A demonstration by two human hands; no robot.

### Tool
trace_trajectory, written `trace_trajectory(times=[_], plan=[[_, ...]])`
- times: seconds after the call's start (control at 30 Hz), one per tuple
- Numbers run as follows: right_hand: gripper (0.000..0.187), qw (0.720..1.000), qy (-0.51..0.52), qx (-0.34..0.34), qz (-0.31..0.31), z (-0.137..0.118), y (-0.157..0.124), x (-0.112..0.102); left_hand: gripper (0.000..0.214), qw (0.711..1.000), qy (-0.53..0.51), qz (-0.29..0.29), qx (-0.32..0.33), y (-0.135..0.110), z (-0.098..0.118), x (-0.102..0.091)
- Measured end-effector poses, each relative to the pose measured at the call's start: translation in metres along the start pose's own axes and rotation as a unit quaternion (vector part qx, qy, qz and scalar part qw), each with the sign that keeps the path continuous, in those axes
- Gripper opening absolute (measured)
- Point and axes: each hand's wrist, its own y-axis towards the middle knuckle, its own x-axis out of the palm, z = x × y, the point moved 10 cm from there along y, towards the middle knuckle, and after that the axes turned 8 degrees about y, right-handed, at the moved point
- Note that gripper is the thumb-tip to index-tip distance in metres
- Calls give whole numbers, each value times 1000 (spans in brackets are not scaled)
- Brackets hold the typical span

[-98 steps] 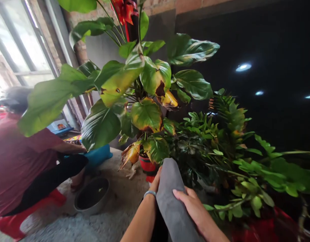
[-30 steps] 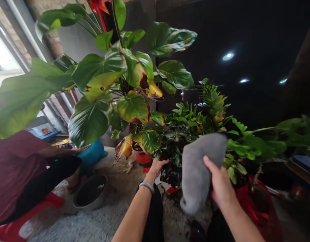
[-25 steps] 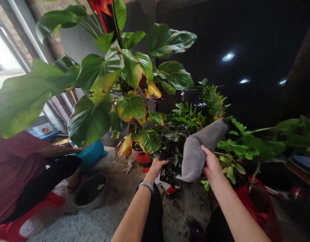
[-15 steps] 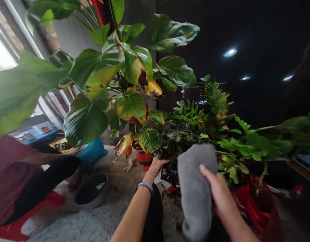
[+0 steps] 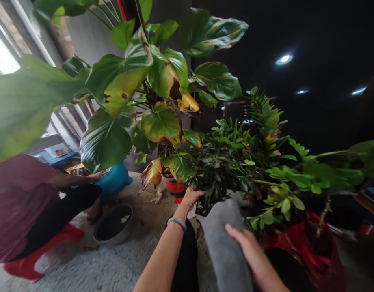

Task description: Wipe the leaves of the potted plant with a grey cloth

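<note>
My right hand (image 5: 244,245) is closed on a folded grey cloth (image 5: 221,239), with the thumb laid over its face. The cloth hangs in front of the lower leaves and hides part of them. On my left wrist is a pale bangle. My left hand (image 5: 191,198) reaches to the edge of a dark-leaved potted plant (image 5: 219,168), its visible fingers stretched and apart. Whether the fingertips touch a leaf is hard to make out. Just behind that hand stands a red pot (image 5: 174,185) under a tall plant with large, partly yellowed leaves (image 5: 162,123).
At left another person (image 5: 25,202) sits on a red stool (image 5: 43,251), one hand near a blue bag (image 5: 116,180). A round basin (image 5: 113,223) of dark water stands on the floor. To the right, a red bag (image 5: 323,259) surrounds a leafy plant's stem. A dark glossy wall (image 5: 314,48) rises behind.
My right hand and the grey cloth have moved left and down, tilting toward my left hand. My left hand stays by the dark leaves. The view has shifted slightly.
</note>
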Motion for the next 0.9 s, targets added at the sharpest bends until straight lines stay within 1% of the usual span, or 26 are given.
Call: trace_trajectory(times=[0.03,0.07,0.13,0.17,0.2,0.23,0.27,0.3,0.33,0.37,0.4,0.43,0.47,0.5,0.53,0.57,0.6,0.63,0.67,0.7,0.73,0.77,0.8,0.83,0.9], plan=[[40,999,15,-28,29,-21,0,-12,49,1000,-3,3,-9,0,-2,-1],[41,995,41,-69,66,-48,2,-25,47,1000,-7,7,-13,0,-3,-2],[41,968,111,-181,138,-102,6,-42,47,1000,-22,12,-11,0,-3,-2],[40,952,149,-213,161,-117,10,-45,47,1000,-28,11,-9,0,-3,-1],[39,943,181,-222,170,-121,16,-42,48,999,-29,10,-11,0,-3,0],[36,941,206,-210,168,-115,23,-34,48,1000,-24,10,-15,-1,-4,1],[32,949,219,-170,152,-98,29,-22,47,1000,-16,10,-18,-1,-5,1],[27,962,217,-110,124,-72,34,-7,47,1000,-6,9,-19,-2,-5,2],[22,972,206,-64,96,-45,33,6,47,1000,3,6,-20,-2,-6,2],[19,981,183,25,55,-10,28,21,48,1000,8,5,-18,-2,-6,2],[21,983,155,94,19,21,19,31,48,1000,8,5,-16,-2,-6,1],[25,985,135,112,1,38,9,32,49,1000,5,5,-14,-2,-5,0],[30,985,118,124,-1,48,-1,28,49,1000,2,6,-12,-2,-5,-1],[35,988,107,114,7,46,-7,20,49,1000,1,11,-10,-2,-4,-3],[39,990,103,94,25,35,-11,8,49,1000,3,17,-10,-2,-3,-5],[41,991,106,66,47,17,-12,-3,48,1000,8,20,-13,-3,-3,-6],[41,990,119,23,70,-8,-10,-13,48,1000,13,19,-14,-3,-2,-5],[38,985,143,-34,94,-36,-6,-22,48,1000,15,17,-10,-4,0,-4],[35,973,173,-93,118,-63,-1,-28,48,1000,14,14,-3,-4,2,-3],[32,960,205,-134,139,-82,5,-31,47,1000,13,11,3,-5,4,-1],[29,950,230,-147,150,-90,12,-29,47,1000,13,11,7,-5,6,0],[28,949,246,-132,150,-87,20,-21,47,1000,16,13,8,-6,6,0],[27,954,249,-92,141,-74,28,-10,45,1000,21,16,4,-6,5,0],[27,962,242,-40,124,-54,33,3,44,1000,23,17,1,-6,4,1],[27,971,215,44,89,-6,31,24,43,1000,19,13,6,-6,3,2]])
